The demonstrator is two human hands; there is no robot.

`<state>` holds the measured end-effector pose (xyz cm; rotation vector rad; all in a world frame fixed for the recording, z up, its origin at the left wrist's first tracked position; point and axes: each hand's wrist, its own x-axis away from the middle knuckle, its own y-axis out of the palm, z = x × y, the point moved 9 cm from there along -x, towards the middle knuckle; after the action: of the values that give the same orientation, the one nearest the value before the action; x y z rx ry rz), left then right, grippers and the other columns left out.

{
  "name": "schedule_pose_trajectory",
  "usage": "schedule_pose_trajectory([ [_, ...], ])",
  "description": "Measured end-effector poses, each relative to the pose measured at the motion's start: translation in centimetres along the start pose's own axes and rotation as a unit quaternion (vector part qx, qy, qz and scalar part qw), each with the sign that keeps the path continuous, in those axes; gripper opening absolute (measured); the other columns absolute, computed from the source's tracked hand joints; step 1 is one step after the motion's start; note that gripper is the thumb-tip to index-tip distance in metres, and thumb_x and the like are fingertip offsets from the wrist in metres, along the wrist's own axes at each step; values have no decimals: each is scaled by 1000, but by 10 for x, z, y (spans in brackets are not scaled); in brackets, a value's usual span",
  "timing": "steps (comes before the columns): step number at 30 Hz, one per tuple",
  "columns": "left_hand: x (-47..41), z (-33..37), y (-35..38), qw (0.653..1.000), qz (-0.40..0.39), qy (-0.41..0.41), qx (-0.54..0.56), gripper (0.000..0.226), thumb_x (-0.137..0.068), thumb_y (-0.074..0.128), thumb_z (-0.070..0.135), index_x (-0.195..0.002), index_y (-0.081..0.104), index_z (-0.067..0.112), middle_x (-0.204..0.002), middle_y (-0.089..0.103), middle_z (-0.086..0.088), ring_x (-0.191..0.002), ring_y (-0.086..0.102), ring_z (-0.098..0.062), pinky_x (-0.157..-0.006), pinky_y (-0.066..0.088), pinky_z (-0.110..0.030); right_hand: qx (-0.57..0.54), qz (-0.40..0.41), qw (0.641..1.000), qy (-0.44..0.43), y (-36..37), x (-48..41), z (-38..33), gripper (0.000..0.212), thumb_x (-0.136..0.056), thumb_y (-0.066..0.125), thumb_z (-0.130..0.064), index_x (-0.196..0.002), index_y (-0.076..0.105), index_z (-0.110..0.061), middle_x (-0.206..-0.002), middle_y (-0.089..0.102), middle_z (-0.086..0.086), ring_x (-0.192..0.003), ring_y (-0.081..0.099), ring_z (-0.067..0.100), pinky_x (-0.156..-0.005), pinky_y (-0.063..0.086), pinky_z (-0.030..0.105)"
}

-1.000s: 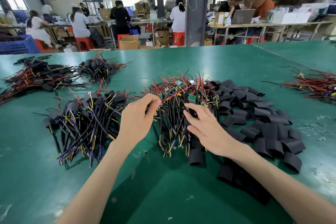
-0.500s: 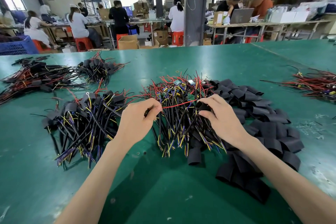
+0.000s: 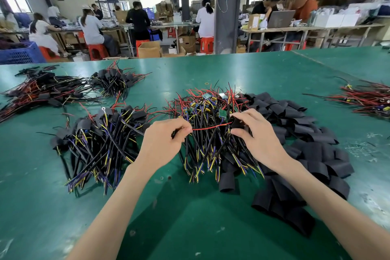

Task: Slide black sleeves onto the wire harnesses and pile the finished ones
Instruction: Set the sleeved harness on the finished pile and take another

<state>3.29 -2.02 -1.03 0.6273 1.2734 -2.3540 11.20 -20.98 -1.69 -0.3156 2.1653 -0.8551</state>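
Left hand [image 3: 162, 139] pinches red wire [image 3: 209, 128], right hand [image 3: 257, 135] pinches black sleeve [image 3: 236, 122].

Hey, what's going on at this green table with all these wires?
A person is fitting sleeves onto wire harnesses at a green table. Their left hand pinches one end of a red wire. Their right hand holds a black sleeve at the wire's other end, above the middle pile of bare harnesses. The sleeve does not look slid on yet. A pile of sleeved harnesses lies to the left, and loose sleeves are heaped on the right.
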Motion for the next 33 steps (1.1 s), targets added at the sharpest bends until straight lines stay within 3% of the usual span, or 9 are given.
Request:
schedule_pose_trajectory([
  [6, 1, 3, 2, 999, 4, 16, -31, 9, -89, 64, 21, -83, 69, 26, -76, 65, 14, -77, 61, -12, -75, 49, -35, 16, -7, 1000, -3, 1, 2, 0, 33, -86, 65, -10, -119, 61, -5, -106, 54, 7, -100, 47, 25, -89, 32, 25],
  [10, 1, 7, 9, 998, -13, 36, -54, 9, -92, 60, 24, -88, 68, 24, -84, 63, 15, -85, 56, -9, -75, 48, -34, 92, -18, 994, -59, 4, 4, -12, 35, -82, 69, -10, -116, 63, -4, -106, 58, 12, -100, 47, 32, -90, 39, 45],
  [15, 7, 23, 24, 995, -40, 88, -10, 12, -89, 64, 21, -100, 67, 19, -97, 49, 13, -87, 53, -7, -80, 44, -25, 190, -26, 971, -146, 14, 10, -35, 37, -76, 76, -13, -111, 65, -6, -102, 60, 10, -102, 45, 27, -86, 44, 43],
  [18, 14, 34, 40, 989, -84, 120, 24, 43, -77, 62, 0, -116, 52, 14, -111, 41, 9, -102, 49, -7, -95, 40, -23, 196, -46, 965, -170, 25, 14, -46, 37, -79, 74, -16, -113, 62, -5, -101, 59, 10, -97, 55, 32, -84, 48, 44],
  [21, 16, 43, 46, 986, -89, 131, 49, 59, -65, 45, -15, -118, 41, 12, -116, 31, 7, -94, 44, -9, -84, 42, -30, 187, -74, 965, -169, 32, 16, -49, 37, -86, 67, -19, -118, 57, -4, -105, 58, 10, -91, 56, 32, -78, 50, 46],
  [24, 15, 40, 47, 987, -73, 133, 53, 59, -69, 48, -19, -119, 40, 10, -119, 28, 7, -97, 41, -4, -85, 40, -21, 158, -94, 971, -151, 34, 16, -45, 36, -90, 61, -17, -122, 54, -2, -111, 55, 11, -95, 57, 32, -83, 49, 45],
  [28, 11, 25, 48, 991, -78, 91, 52, 48, -80, 64, -6, -119, 42, 12, -117, 35, 6, -101, 41, 6, -87, 33, -7, 113, -107, 980, -120, 33, 15, -36, 36, -94, 55, -18, -126, 51, 0, -115, 53, 11, -104, 53, 31, -93, 42, 41],
  [31, 10, 11, 54, 991, -123, 50, 25, 49, -83, 69, 11, -119, 38, 19, -107, 43, 10, -94, 46, 3, -86, 38, -19, 111, -115, 982, -106, 31, 13, -32, 36, -95, 53, -20, -126, 51, -2, -115, 52, 10, -104, 51, 28, -94, 40, 39],
  [33, 10, 5, 57, 989, -145, 24, 1, 39, -87, 66, 17, -115, 39, 22, -103, 49, 10, -90, 53, -10, -87, 43, -32, 109, -115, 982, -98, 29, 12, -30, 36, -95, 52, -21, -127, 51, -2, -115, 51, 9, -104, 50, 27, -94, 40, 38],
])
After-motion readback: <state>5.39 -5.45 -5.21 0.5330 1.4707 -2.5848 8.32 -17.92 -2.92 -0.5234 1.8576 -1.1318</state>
